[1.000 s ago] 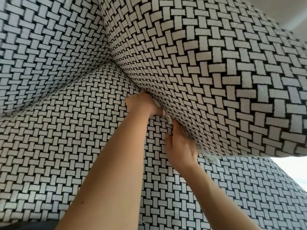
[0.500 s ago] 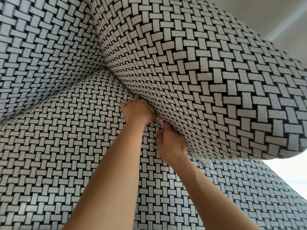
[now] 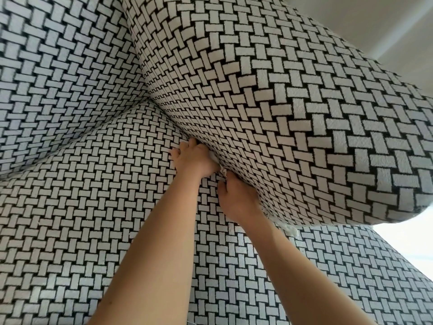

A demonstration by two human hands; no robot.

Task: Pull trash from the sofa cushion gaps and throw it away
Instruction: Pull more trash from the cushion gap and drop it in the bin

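Two hands in shot, both yours, bare forearms coming up from the bottom edge. Three cushion surfaces, all the same black-and-white basket-weave fabric: seat cushion (image 3: 93,207) under your arms, back cushion (image 3: 58,78) upper left, big side cushion (image 3: 293,102) bulging over from the right. The gap (image 3: 168,118) runs diagonally where the side cushion meets the seat.

Three bits of white trash are visible, all along that gap. The first scrap (image 3: 213,157) peeks out between your left hand and the side cushion. The second scrap (image 3: 223,171) sits between the two hands, just at your right thumb tip. The third scrap (image 3: 290,229) sticks out from under the side cushion's lower edge, just past your right wrist.

Grip: your left hand (image 3: 194,160) is at the gap with fingers curled and fingertips against the seam. The first scrap touches its palm side, but you can't tell if it's actually held. Your right hand (image 3: 236,198) is lower along the gap with its fingers buried under the side cushion and only the thumb and back of the hand showing. Whether the fingers are together or apart can't be told, nor what they hold. The hands are close together but not touching.

A pale wall (image 3: 375,24) shows top right.
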